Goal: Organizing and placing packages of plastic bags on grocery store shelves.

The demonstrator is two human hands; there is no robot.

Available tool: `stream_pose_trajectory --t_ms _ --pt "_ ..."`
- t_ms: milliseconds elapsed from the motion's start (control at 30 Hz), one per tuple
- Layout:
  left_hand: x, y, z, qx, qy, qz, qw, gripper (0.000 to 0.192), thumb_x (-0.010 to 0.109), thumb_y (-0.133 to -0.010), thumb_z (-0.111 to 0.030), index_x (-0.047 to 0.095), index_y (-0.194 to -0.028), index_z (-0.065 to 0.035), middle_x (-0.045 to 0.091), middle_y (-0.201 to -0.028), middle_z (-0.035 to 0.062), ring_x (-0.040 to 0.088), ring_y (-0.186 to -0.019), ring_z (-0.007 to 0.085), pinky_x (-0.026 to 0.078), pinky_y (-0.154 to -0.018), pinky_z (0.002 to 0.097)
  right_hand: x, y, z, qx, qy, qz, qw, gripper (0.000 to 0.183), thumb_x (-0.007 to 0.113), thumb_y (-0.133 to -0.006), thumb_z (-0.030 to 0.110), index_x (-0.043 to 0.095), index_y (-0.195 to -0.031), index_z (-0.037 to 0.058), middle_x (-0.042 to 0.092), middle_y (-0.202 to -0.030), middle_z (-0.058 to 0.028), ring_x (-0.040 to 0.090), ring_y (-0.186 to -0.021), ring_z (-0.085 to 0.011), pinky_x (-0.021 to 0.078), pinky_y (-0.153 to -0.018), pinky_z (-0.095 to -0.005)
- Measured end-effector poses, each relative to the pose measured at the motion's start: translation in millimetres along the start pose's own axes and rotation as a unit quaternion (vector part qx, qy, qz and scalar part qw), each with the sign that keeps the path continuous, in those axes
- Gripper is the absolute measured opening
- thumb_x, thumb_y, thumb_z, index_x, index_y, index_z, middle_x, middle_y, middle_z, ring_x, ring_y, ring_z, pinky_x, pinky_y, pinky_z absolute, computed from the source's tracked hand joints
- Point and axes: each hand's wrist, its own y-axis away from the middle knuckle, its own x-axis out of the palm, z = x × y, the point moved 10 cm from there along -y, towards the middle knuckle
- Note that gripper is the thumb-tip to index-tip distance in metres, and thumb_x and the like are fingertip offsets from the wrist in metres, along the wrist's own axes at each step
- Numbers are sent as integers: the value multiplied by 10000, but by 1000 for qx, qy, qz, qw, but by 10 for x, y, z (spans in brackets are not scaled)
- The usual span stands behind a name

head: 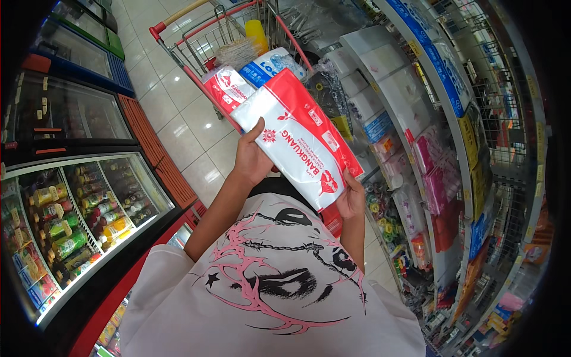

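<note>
Between my two hands is a flat red-and-white pack of plastic bags (pixel 296 138), its printed face turned up. My left hand (pixel 253 154) grips the white edge, with the thumb on top. At the opposite corner my right hand (pixel 351 196) holds on, thumb over the front. Just beyond the pack stands a wire shopping cart (pixel 198 76) with red trim. Inside it lie a smaller red-and-white pack (pixel 228 88) and a blue-and-white pack (pixel 271 67), partly covered by the held pack. A yellow cylindrical item (pixel 256 35) and a bundle of pale sticks or straws (pixel 236 54) are behind them.
Along my right run store shelves (pixel 388 85) stacked with plastic packs and other packaged goods. To my left is a lit drinks cooler (pixel 84 214) with several bottles, and further chest-style freezers (pixel 80 44). Pale floor tiles (pixel 178 129) lie between.
</note>
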Motion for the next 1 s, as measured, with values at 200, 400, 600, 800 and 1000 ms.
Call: stream_pose_trajectory --t_ms 200,400,600,800,1000 --pt "-40 23 -109 29 17 -11 999 495 478 -972 -275 360 -1375 -14 502 -1336 144 490 -1232 281 349 -1069 457 174 12 14 8 12 12 1000 274 549 -934 113 567 -1158 -44 640 -1129 -162 629 -1036 -240 500 -954 -395" --pt "-56 44 -113 32 13 -19 999 463 510 -962 -280 427 -1326 -5 545 -1286 128 518 -1189 262 370 -1044 437 135 8 -11 17 17 3 1000 268 542 -933 100 566 -1158 -42 640 -1129 -156 627 -1041 -236 496 -960 -397" --pt "-11 59 -126 30 -6 -11 999 503 484 -969 -281 360 -1376 -13 505 -1331 147 497 -1225 277 358 -1061 448 87 15 -8 2 15 1 1000 268 560 -920 102 571 -1150 -35 635 -1142 -147 619 -1055 -233 499 -952 -396" --pt "-225 -67 2 -42 -50 -52 997 516 496 -959 -314 378 -1366 -19 500 -1335 160 488 -1235 281 355 -1064 460 806 336 467 -141 160 29 977 377 565 -892 61 540 -1259 -21 612 -1193 -157 605 -1080 -212 473 -957 -351" --pt "-153 180 584 -159 -13 -82 984 738 389 -895 -653 373 -1399 -114 441 -1400 127 435 -1279 294 381 -1022 515 2046 932 502 -303 565 195 742 370 511 -873 -27 619 -1213 71 609 -1236 -124 589 -1118 -273 439 -983 -344"
